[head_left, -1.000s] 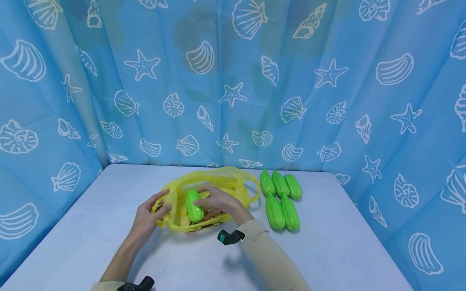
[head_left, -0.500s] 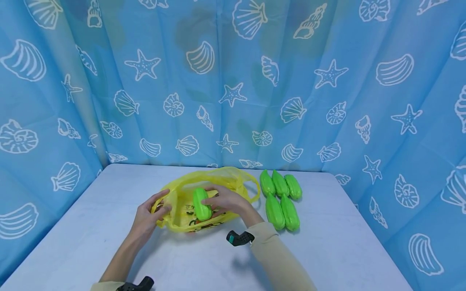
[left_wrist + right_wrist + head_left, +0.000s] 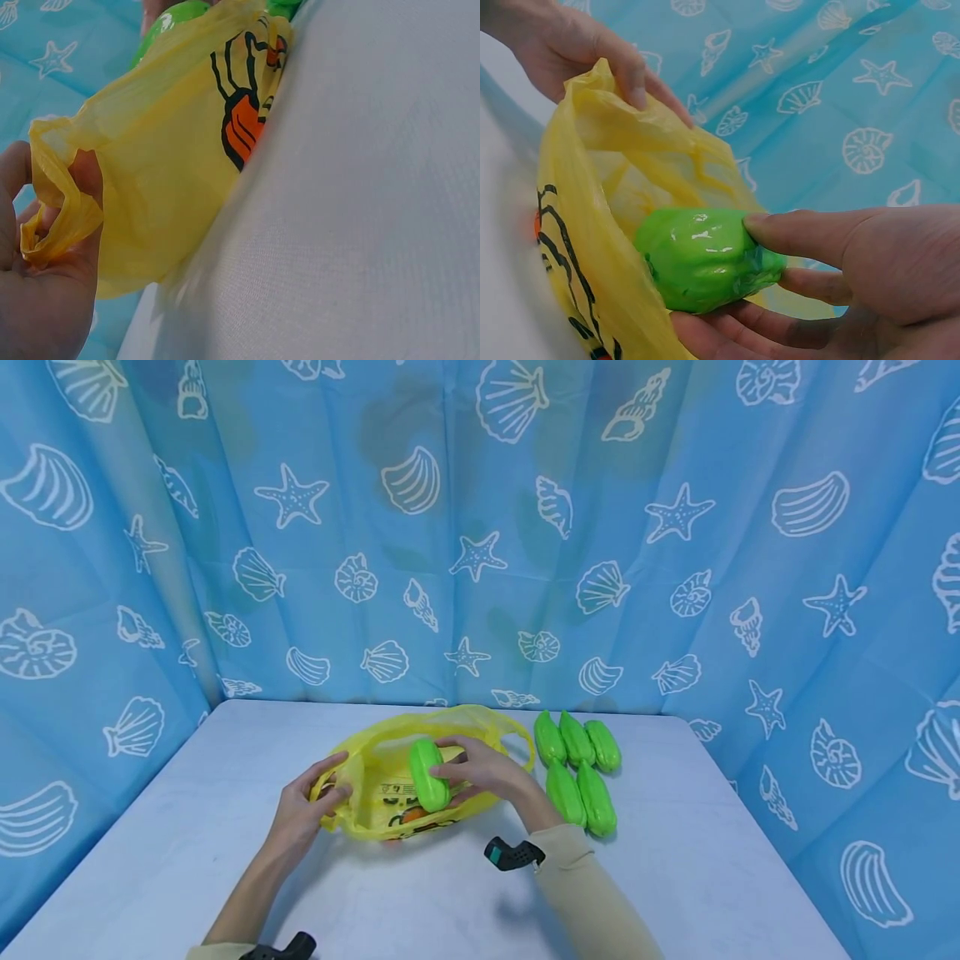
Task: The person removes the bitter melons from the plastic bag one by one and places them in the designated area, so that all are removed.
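Note:
A yellow plastic bag (image 3: 375, 777) with black and orange print lies on the table, its mouth spread towards me. My left hand (image 3: 303, 806) grips the bag's left edge; in the left wrist view the bunched film (image 3: 64, 210) sits between thumb and fingers. Over the bag's mouth, my right hand (image 3: 483, 772) holds a glossy green ridged vegetable (image 3: 429, 774), chayote-like in the right wrist view, where its rounded end (image 3: 697, 255) lies inside the bag's rim. Thumb and fingers are on both sides of it. Part of the bag's inside is hidden.
Several more green vegetables (image 3: 573, 768) lie in two rows to the right of the bag on the white table (image 3: 712, 860). A blue shell-print curtain (image 3: 480, 602) hangs behind and along both sides of the table.
My right hand has moved right and slightly up with the green vegetable, away from the bag's left part, uncovering more print inside. The left hand stays on the bag's edge.

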A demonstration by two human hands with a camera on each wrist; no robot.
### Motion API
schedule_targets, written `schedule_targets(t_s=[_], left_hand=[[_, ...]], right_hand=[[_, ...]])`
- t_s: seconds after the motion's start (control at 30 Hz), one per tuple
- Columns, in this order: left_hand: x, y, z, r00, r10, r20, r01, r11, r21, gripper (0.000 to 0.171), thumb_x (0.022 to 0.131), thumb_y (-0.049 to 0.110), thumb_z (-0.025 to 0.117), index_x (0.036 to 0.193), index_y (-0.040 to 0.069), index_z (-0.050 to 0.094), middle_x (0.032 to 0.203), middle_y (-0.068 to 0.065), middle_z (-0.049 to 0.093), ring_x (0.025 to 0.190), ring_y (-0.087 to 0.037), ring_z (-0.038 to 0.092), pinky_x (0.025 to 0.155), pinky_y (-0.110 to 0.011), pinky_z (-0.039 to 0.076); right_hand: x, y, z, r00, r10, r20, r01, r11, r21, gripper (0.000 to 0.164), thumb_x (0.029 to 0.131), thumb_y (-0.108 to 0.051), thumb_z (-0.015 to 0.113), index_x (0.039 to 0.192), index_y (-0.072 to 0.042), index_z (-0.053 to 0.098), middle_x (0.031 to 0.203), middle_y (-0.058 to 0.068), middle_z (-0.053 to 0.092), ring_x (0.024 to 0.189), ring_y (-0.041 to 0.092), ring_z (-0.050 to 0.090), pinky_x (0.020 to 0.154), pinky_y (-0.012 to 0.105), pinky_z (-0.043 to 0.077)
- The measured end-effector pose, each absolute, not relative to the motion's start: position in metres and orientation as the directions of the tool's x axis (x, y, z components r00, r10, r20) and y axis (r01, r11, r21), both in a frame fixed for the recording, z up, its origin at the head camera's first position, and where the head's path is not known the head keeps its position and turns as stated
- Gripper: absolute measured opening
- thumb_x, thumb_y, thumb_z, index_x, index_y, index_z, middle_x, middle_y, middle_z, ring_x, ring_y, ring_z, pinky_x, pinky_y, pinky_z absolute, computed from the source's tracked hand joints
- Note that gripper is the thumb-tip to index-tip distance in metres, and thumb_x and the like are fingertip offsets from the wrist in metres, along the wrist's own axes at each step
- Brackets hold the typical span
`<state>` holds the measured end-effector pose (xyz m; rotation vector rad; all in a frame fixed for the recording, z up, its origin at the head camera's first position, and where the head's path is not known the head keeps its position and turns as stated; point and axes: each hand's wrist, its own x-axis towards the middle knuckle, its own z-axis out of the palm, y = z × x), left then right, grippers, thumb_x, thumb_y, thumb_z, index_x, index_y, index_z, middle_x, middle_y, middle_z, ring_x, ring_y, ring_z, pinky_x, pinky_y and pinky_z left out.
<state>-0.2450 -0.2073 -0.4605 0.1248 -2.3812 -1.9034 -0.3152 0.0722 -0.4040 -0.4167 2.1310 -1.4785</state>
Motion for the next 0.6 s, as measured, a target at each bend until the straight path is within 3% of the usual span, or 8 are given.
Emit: schedule_targets(t_s=[0.37, 0.6], left_hand=[[-0.245, -0.207, -0.461, -0.992, -0.127, 0.017, -0.012, 0.221, 0.975, 0.057, 0.093, 0.028, 0.066, 0.146, 0.026, 0.045, 0.128, -0.006, 0.045, 0.100, -0.014, 0.049, 0.072, -0.020, 0.048], [-0.246, -0.207, -0.460, -0.991, -0.132, 0.019, -0.012, 0.231, 0.973, 0.057, 0.093, 0.028, 0.065, 0.146, 0.026, 0.045, 0.127, -0.005, 0.045, 0.100, -0.015, 0.048, 0.072, -0.020, 0.049]], right_hand=[[-0.311, 0.102, -0.399, -0.831, -0.525, -0.181, -0.009, 0.338, -0.941, 0.064, 0.093, -0.026, 0.067, 0.149, -0.018, 0.038, 0.126, 0.021, 0.056, 0.097, 0.026, 0.066, 0.077, 0.045, 0.059], [-0.305, 0.123, -0.399, -0.855, -0.491, -0.169, -0.023, 0.361, -0.932, 0.063, 0.092, -0.029, 0.068, 0.148, -0.023, 0.040, 0.131, 0.021, 0.052, 0.101, 0.026, 0.065, 0.078, 0.047, 0.059]])
